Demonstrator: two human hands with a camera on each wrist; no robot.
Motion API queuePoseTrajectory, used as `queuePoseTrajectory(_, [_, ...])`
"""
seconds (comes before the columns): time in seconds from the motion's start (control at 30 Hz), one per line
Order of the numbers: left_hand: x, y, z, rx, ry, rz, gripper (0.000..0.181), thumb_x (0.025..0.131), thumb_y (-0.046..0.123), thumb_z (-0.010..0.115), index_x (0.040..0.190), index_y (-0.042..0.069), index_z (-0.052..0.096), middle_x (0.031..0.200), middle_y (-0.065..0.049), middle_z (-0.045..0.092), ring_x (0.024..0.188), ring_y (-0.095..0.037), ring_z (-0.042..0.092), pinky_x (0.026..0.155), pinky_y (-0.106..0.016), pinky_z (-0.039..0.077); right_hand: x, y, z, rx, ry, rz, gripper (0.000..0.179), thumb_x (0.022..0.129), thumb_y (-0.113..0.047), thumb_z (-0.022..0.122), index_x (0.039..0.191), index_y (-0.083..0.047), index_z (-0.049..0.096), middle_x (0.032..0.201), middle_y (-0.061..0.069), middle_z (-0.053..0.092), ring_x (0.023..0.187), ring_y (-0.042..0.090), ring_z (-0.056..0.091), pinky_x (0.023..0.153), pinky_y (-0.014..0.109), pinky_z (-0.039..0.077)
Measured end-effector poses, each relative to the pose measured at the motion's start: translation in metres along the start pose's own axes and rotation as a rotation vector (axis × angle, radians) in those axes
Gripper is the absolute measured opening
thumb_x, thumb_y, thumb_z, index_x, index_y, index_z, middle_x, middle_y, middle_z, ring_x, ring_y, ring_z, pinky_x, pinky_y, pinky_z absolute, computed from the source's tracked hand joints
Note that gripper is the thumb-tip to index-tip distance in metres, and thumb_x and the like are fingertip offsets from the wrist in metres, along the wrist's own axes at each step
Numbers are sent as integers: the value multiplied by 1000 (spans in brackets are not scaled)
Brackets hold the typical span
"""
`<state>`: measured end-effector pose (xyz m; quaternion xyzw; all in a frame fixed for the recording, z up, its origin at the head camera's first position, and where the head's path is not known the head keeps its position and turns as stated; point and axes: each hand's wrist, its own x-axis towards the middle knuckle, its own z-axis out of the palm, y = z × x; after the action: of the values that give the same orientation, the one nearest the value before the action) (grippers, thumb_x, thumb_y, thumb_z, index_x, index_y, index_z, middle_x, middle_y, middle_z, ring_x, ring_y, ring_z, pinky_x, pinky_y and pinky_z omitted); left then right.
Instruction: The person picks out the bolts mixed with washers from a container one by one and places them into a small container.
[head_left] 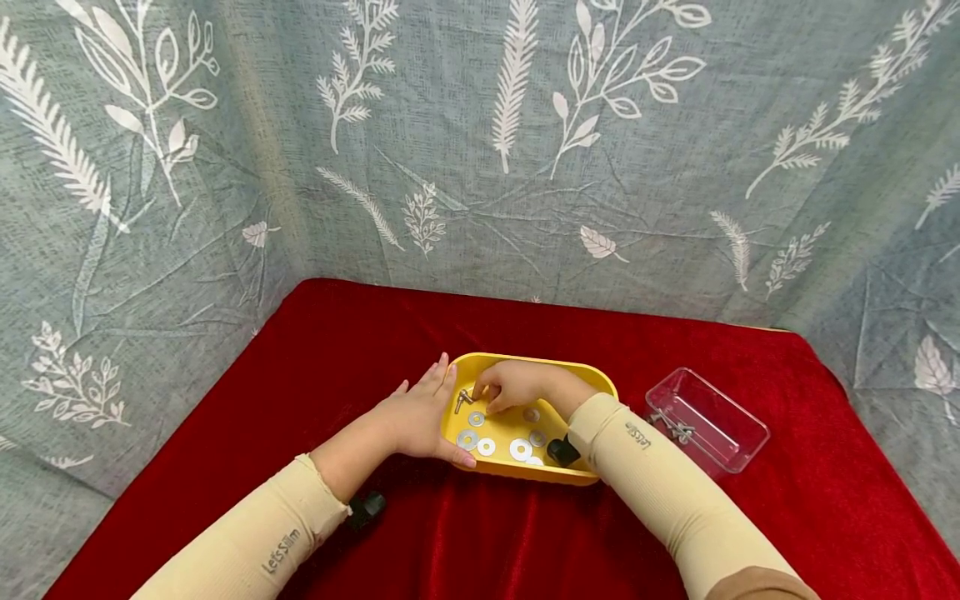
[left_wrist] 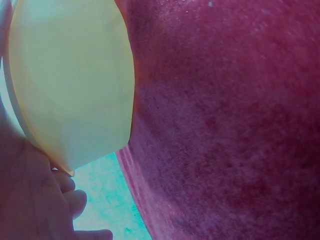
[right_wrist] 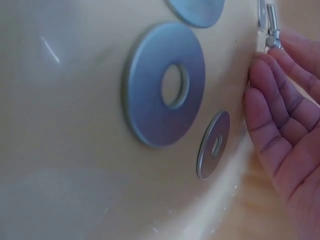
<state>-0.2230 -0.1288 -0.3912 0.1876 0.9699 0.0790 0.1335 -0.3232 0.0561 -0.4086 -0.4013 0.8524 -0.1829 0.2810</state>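
A yellow plastic tray [head_left: 525, 472] sits on the red cloth, with several flat metal washers [head_left: 521, 450] on its floor. My left hand [head_left: 416, 421] lies along the tray's left end, fingers straight and thumb on the front rim. In the left wrist view, its fingers [left_wrist: 75, 202] show past the tray's pale outer wall [left_wrist: 75, 80]. My right hand [head_left: 517, 385] reaches inside, fingers bent, its fingertips at a small metal bolt [head_left: 460, 403] near the left end. The right wrist view shows the fingertips against the bolt [right_wrist: 272, 37], seemingly pinching it, with large washers [right_wrist: 150, 95] nearby.
To the right stands a clear plastic box [head_left: 727, 417] with several metal bolts [head_left: 675, 427] at its left side. The red cloth [head_left: 375, 333] covers the table. Behind it hangs a grey-green curtain [head_left: 465, 167] with white leaf prints.
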Motion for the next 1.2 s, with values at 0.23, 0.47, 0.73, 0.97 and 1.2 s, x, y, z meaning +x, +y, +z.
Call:
queuePoseTrajectory(0.23, [1,-1,1,7,-12,-4,138,51,88,50,146,1,1,152,-16,-8,139,-25,2,105,-56,19,2,-1,3,-13,31,-18,28,85,-13,65,113,-9,60,72,-2,55,58,8,47,56,19,40])
queuePoseTrajectory(0.47, [0,-1,1,11,-10,7,136,52,87,51,146,1,2,152,-16,-7,139,-26,3,104,-57,19,7,3,10,10,108,-23,37,86,-13,65,121,-9,55,74,-4,57,59,7,49,57,19,42])
queuePoseTrajectory(0.73, [0,-1,0,7,-9,9,136,52,86,52,146,1,2,151,-16,-7,139,-26,2,104,-57,18,13,-3,16,-40,178,-41,28,85,-17,67,110,-9,57,72,-1,53,59,7,45,55,18,39])
queuePoseTrajectory(0.97, [0,-2,1,9,-3,13,136,52,86,52,146,1,2,152,-17,-6,139,-27,3,104,-57,19,18,-5,22,-83,214,-26,18,86,-17,65,101,-11,59,78,-6,58,66,6,51,60,17,43])
queuePoseTrajectory(1.2, [1,-2,1,8,-3,18,136,52,86,53,146,1,2,151,-17,-7,139,-27,4,103,-57,20,22,-5,24,4,207,10,24,81,-20,70,98,-9,57,75,-6,62,62,4,59,61,18,47])
